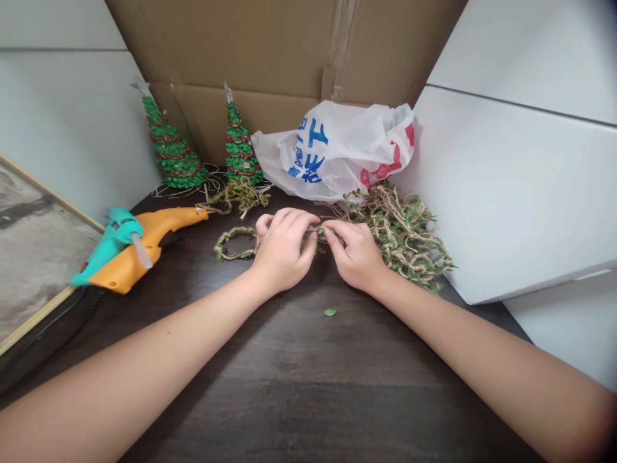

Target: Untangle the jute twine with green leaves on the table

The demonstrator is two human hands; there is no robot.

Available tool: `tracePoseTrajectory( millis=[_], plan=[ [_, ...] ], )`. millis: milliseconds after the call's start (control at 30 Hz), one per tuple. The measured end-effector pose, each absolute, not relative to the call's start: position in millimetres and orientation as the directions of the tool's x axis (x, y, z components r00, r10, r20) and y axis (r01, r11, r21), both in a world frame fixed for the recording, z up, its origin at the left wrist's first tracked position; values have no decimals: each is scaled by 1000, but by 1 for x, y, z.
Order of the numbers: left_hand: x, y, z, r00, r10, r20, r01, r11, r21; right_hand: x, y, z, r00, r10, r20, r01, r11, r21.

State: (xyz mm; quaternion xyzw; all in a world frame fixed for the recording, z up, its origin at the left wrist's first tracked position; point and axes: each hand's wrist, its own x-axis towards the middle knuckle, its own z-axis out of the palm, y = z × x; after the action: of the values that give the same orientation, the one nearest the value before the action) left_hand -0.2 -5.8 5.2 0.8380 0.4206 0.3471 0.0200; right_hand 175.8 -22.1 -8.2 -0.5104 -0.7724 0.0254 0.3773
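Note:
Both hands meet over the dark table. My left hand (286,247) is closed, thumb and fingers pinching a leafy twine (320,230) whose end shows between the hands. My right hand (354,251) pinches the same twine from the other side. A ring of leafy twine (236,243) lies just left of my left hand; whether it joins the held piece is hidden. Behind and right of my right hand lies a tangled heap of leafy twine (409,238). A loose green leaf (330,312) rests on the table in front of the hands.
An orange and teal glue gun (130,251) lies at left, its cord running off the edge. Two small green Christmas trees (176,154) stand at the back, with a smaller twine bunch (236,194) before them. A white plastic bag (347,148) leans against the cardboard (231,45).

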Motion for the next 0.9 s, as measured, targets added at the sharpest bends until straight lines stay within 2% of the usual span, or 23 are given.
tracePoseTrajectory(
  millis=[100, 267, 433, 667, 800, 900],
  plan=[
    [0, -4, 3, 412, 729, 547, 693, -640, 332, 175, -22, -9, -227, 802, 552, 762, 500, -413],
    [-1, -1, 1, 357, 761, 542, 723, -592, 356, 175, -23, -8, -180, 814, 552, 771, 466, -435],
    [0, -4, 2, 416, 731, 540, 683, -644, 345, 176, -22, -9, -234, 803, 548, 767, 499, -403],
    [0, -3, 0, 392, 751, 531, 713, -613, 341, 177, -21, -9, -255, 783, 567, 745, 533, -401],
    [0, -6, 1, 352, 714, 605, 624, -661, 417, 178, -21, -11, -241, 737, 631, 694, 586, -419],
    [0, -6, 1, 377, 717, 587, 577, -677, 456, 179, -20, -12, -257, 720, 644, 678, 609, -411]
  ],
)
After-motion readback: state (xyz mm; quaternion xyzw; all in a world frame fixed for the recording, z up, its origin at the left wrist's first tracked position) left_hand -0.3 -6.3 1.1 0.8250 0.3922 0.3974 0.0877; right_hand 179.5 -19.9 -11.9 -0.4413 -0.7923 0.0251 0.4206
